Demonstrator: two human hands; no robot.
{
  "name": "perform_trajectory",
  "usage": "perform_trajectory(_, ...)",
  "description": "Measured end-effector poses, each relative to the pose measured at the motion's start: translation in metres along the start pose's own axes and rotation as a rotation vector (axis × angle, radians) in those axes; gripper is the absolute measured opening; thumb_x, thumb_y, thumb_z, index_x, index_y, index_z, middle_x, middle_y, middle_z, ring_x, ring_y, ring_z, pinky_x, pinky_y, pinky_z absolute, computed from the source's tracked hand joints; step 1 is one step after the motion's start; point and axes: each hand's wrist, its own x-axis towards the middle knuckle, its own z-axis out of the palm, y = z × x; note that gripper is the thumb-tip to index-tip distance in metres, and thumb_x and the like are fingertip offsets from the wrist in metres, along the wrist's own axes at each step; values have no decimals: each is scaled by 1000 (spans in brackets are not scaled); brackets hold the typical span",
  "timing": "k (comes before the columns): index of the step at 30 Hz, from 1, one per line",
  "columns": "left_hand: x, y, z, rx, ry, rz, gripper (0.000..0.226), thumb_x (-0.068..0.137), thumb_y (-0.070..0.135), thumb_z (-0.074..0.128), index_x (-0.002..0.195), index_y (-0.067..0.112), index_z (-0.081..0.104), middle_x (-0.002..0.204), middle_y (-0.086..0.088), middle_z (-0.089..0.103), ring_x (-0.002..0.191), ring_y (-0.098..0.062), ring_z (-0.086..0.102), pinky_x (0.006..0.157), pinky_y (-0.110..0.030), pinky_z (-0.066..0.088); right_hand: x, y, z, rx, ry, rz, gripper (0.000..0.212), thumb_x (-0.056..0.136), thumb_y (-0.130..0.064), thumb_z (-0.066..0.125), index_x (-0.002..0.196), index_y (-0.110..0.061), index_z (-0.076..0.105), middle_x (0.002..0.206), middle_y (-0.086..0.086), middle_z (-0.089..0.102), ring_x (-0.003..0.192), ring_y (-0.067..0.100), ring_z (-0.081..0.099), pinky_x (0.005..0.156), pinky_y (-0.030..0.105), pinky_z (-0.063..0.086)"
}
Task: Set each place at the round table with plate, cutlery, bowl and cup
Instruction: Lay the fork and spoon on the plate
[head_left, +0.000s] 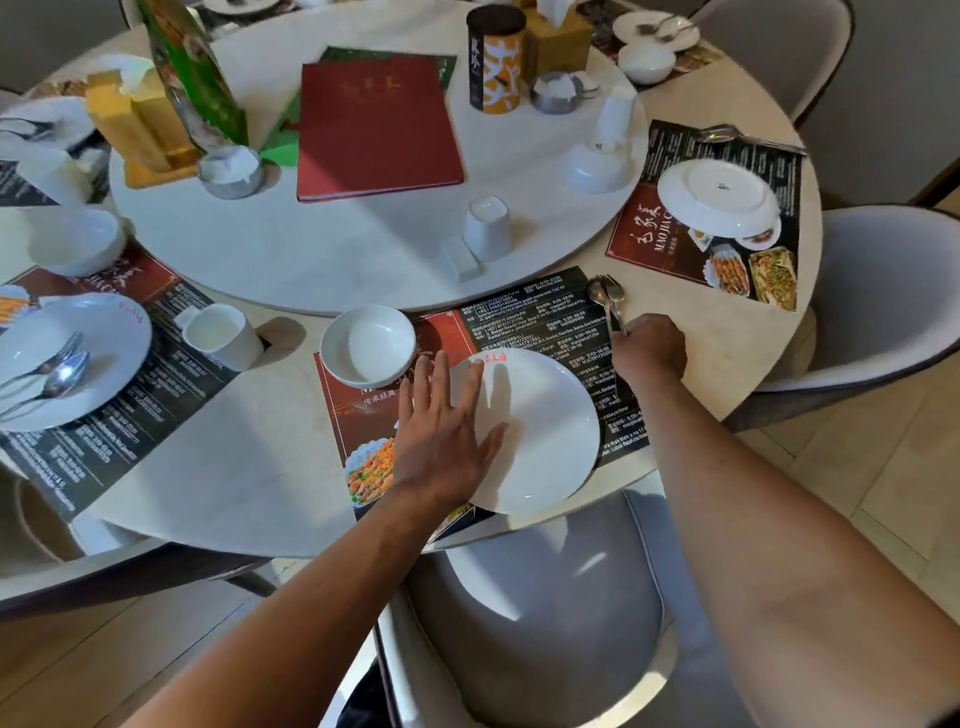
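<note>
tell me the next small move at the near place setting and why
Probably bring the spoon and fork over and lay them on the plate. The right hand grips their handles beside the plate, the left hand lies flat on its rim steadying it, and the finished setting at left keeps its cutlery on the plate.

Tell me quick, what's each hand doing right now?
Left hand: open, fingers straight, lying flat on the round white plate.
Right hand: closed, gripping the handles of the shiny metal spoon and fork.
</note>
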Motion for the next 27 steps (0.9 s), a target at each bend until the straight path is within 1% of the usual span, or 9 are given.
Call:
perform_trajectory(2,0,-3,0,-7,2,-5,77,98,68,29,159,23,23,165,-21,16,153,-41,9,124,-52,10,8,-1,2,23,-30,66,14,89,-17,71,101,-12,76,99,10,75,78,25,69,60,27,52)
perform_trajectory(5,-3,-6,-1,-15,0,-13,77,98,68,30,159,22,23,165,-21,16,153,-41,10,124,-52,9,16,0,0,87,-66,129,19,91,-18,67,106,-8,73,103,12,74,70,23,64,46,21,40)
perform_trajectory(7,-6,-7,-2,-24,5,-20,77,98,68,30,158,21,24,165,-21,18,153,-41,12,123,-52,10,13,1,-7,96,-53,109,23,95,-19,61,112,-7,71,109,11,73,79,24,65,52,20,40)
perform_trajectory(10,-13,-9,-5,-37,-2,-20,77,98,68,28,159,23,22,165,-20,19,153,-41,11,124,-52,12,-16,4,-19,126,12,-38,19,99,-22,55,113,-13,66,106,0,68,90,20,64,65,25,42)
perform_trajectory(12,-19,-10,-7,-53,-27,-14,77,98,69,23,160,25,18,166,-19,15,154,-39,6,125,-51,9,-42,11,-24,195,20,-148,9,99,-23,55,106,-20,58,97,0,68,79,17,64,58,25,43)
perform_trajectory(15,-31,-14,-9,-55,-60,-15,77,97,69,22,160,26,14,167,-18,11,154,-39,4,125,-52,10,-90,24,-25,207,12,-327,5,99,-17,55,103,-18,58,88,0,65,71,14,58,52,21,35)
perform_trajectory(19,-48,-16,-11,-80,-79,-24,77,94,67,26,158,26,13,166,-17,9,154,-39,2,124,-54,11,-153,50,-6,200,-37,-359,29,94,-14,57,119,-21,68,94,9,69,84,26,62,66,27,43)
perform_trajectory(23,-65,-16,-14,-81,-118,-48,77,96,67,32,159,28,7,167,-14,3,154,-35,-3,124,-51,7,-209,60,2,209,-65,-408,37,92,-3,60,126,-14,70,118,8,64,107,21,62,90,21,44)
perform_trajectory(27,-75,-17,-19,-87,-132,-57,78,97,67,32,159,29,4,168,-13,1,154,-35,-5,124,-50,5,-238,62,7,185,-50,-393,36,94,-1,58,125,-13,70,121,3,61,110,20,62,90,21,45)
